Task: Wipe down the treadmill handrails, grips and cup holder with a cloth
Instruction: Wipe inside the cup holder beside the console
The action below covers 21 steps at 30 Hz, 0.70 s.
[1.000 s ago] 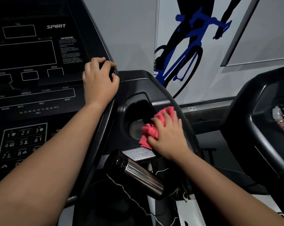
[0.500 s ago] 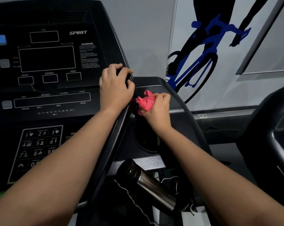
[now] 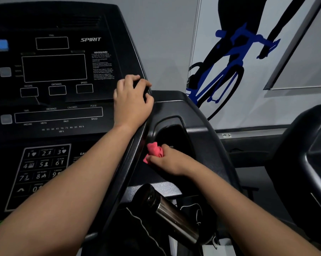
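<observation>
A black treadmill console (image 3: 54, 100) fills the left of the view. To its right lies the dark cup holder (image 3: 172, 133), a deep recess in the side panel. My right hand (image 3: 167, 161) grips a bunched pink cloth (image 3: 154, 151) against the cup holder's lower left rim, beside the console's curved edge. My left hand (image 3: 132, 100) is curled over the console's right edge (image 3: 137, 137), higher up, its fingers wrapped around the rim. The cup holder's floor is in shadow.
A steel flask (image 3: 170, 213) lies tilted below the cup holder, with dark fabric and a white cord beside it. A second black machine (image 3: 307, 156) stands at the right. A wall with a blue cyclist graphic (image 3: 229, 67) is behind.
My right hand carried the pink cloth from the cup holder's right rim up to its top left corner, then down to the lower left rim. My left hand has kept its hold on the console edge.
</observation>
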Each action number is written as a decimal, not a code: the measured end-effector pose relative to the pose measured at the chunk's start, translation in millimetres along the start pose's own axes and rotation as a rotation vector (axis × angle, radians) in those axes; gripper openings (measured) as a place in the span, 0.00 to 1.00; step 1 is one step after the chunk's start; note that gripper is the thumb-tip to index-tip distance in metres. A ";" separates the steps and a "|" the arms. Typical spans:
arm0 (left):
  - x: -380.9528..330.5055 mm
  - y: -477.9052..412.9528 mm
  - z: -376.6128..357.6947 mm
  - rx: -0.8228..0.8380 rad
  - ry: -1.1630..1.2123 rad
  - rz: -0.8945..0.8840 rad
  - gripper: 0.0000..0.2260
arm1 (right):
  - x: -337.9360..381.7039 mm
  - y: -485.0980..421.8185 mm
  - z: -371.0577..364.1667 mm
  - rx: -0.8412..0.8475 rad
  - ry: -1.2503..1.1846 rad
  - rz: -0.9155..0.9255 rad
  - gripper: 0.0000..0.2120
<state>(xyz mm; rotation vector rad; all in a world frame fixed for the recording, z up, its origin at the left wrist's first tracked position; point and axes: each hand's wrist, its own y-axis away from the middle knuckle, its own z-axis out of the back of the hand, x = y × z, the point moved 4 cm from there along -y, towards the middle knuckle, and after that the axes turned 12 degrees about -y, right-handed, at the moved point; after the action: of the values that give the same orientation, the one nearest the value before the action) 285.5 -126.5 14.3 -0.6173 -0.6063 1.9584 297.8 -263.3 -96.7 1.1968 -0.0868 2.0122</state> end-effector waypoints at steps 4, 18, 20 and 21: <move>-1.0 -0.3 0.6 0.001 0.004 0.004 0.12 | 1.8 -2.9 21.4 -0.129 -0.234 0.017 0.22; -0.4 -0.7 0.5 0.000 0.005 0.004 0.12 | -11.3 -15.8 14.3 0.060 -0.140 -0.010 0.15; -0.4 -0.1 0.6 -0.004 0.008 0.005 0.12 | -3.4 -12.1 16.6 0.040 0.067 0.040 0.21; -0.5 0.2 0.7 -0.003 0.006 0.005 0.12 | 1.3 -11.0 17.6 0.022 0.162 0.081 0.21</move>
<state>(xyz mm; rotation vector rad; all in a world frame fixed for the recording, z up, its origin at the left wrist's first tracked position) 285.1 -127.1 14.8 -0.6272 -0.6051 1.9601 317.2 -262.3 -89.4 1.0537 -0.0335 2.1789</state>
